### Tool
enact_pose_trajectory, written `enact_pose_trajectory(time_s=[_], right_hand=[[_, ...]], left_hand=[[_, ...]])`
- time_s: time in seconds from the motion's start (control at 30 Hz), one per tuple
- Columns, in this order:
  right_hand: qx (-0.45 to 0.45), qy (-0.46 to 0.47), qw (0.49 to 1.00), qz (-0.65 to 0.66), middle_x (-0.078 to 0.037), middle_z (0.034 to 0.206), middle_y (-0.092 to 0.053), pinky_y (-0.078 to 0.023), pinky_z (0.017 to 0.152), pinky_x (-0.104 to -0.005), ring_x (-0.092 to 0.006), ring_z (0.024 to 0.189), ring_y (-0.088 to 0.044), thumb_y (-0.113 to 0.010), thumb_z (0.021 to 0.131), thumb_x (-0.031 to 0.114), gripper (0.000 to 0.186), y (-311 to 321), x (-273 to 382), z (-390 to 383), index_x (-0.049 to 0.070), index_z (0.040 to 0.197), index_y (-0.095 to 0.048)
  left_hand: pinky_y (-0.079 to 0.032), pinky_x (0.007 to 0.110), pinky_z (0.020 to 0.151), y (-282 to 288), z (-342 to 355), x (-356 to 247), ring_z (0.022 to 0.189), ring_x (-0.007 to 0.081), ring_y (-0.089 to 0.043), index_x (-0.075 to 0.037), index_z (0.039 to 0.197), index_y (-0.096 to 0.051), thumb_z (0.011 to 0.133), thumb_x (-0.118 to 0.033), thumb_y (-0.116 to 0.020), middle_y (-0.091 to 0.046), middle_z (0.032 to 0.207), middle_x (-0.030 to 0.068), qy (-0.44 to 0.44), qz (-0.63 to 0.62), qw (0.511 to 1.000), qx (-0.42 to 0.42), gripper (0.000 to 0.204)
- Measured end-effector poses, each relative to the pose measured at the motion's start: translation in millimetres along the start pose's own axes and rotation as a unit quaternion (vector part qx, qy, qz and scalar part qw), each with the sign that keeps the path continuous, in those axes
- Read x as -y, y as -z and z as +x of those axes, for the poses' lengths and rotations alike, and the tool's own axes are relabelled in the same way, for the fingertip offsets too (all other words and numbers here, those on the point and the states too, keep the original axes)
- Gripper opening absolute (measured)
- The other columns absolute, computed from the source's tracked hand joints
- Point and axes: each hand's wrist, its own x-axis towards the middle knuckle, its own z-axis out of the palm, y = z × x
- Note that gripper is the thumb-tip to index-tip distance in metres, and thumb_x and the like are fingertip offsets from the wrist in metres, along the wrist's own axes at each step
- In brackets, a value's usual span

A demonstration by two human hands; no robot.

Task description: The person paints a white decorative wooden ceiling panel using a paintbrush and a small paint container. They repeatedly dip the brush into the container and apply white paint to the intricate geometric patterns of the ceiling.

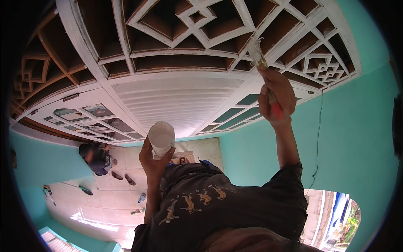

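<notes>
My right hand (279,94) is raised and closed round the handle of a paintbrush (256,51), whose red handle end shows below the palm. The paint-smeared bristles touch or nearly touch a bar of the wooden lattice (228,32) overhead; which of the two I cannot tell. Most of that lattice is white, with brown wood showing in its recesses. Lower down and to the left, my left hand (152,161) grips a white plastic cup (162,136) from its side. Pale, paint-like white shows at the cup's mouth.
Below the lattice are a white slatted panel (176,98) and paned windows (90,119). A person (98,158) crouches at the left, near sandals (129,179), a green-headed broom (85,190) and a bottle (142,197). A cable (319,134) hangs down the teal wall (357,122).
</notes>
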Motion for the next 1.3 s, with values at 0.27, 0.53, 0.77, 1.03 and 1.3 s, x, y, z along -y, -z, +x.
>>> enact_pose_trajectory(time_s=[0.27, 0.53, 0.77, 1.03, 1.3], right_hand=[[-0.010, -0.004, 1.000, -0.007, -0.018, 0.106, -0.068, -0.058, 0.067, -0.0357, -0.0318, 0.081, -0.068, -0.068, 0.071, -0.008, 0.029, -26.4, -0.9, -16.0, 0.002, 0.090, -0.050], [-0.063, -0.043, 0.996, 0.035, -0.019, 0.106, -0.068, -0.058, 0.071, -0.0389, -0.0340, 0.084, -0.068, -0.066, 0.071, -0.009, 0.025, -12.4, 14.6, -22.3, 0.002, 0.087, -0.051], [-0.003, -0.073, 0.994, 0.086, -0.019, 0.104, -0.067, -0.058, 0.073, -0.0378, -0.0342, 0.085, -0.068, -0.068, 0.074, -0.006, 0.024, -35.2, 19.3, -62.4, 0.000, 0.092, -0.053], [-0.146, -0.126, 0.976, 0.104, -0.023, 0.105, -0.067, -0.056, 0.078, -0.0387, -0.0361, 0.089, -0.068, -0.060, 0.084, -0.005, 0.021, -49.6, 16.6, -61.7, 0.002, 0.098, -0.047], [-0.273, -0.165, 0.918, 0.236, -0.031, 0.117, -0.058, -0.054, 0.093, -0.0430, -0.0391, 0.110, -0.062, -0.048, 0.091, -0.009, 0.015, -54.9, 21.8, -71.3, -0.004, 0.105, -0.047]], left_hand=[[-0.048, 0.036, 0.095, 3.0, -1.1, 4.3, 0.106, 0.0227, -0.062, 0.006, 0.130, -0.053, 0.069, -0.004, -0.082, -0.064, 0.114, 0.0138, -0.025, -0.006, 0.999, -0.019, 0.069], [-0.048, 0.036, 0.095, 8.3, -1.2, 7.8, 0.106, 0.0222, -0.062, 0.005, 0.127, -0.054, 0.069, -0.005, -0.082, -0.064, 0.114, 0.0134, -0.026, 0.004, 0.999, -0.033, 0.066], [-0.047, 0.035, 0.095, 7.6, 0.8, 7.3, 0.106, 0.0217, -0.061, 0.005, 0.126, -0.054, 0.070, -0.005, -0.081, -0.064, 0.113, 0.0132, -0.031, 0.012, 0.999, -0.018, 0.063], [-0.047, 0.036, 0.096, 3.2, -1.8, 6.1, 0.107, 0.0219, -0.061, 0.005, 0.127, -0.054, 0.070, -0.004, -0.082, -0.064, 0.114, 0.0135, -0.016, -0.002, 0.999, -0.028, 0.064], [-0.047, 0.038, 0.098, 7.2, 0.1, 14.4, 0.108, 0.0231, -0.061, 0.005, 0.128, -0.052, 0.069, -0.002, -0.081, -0.062, 0.117, 0.0141, -0.030, -0.006, 0.999, -0.037, 0.066]])
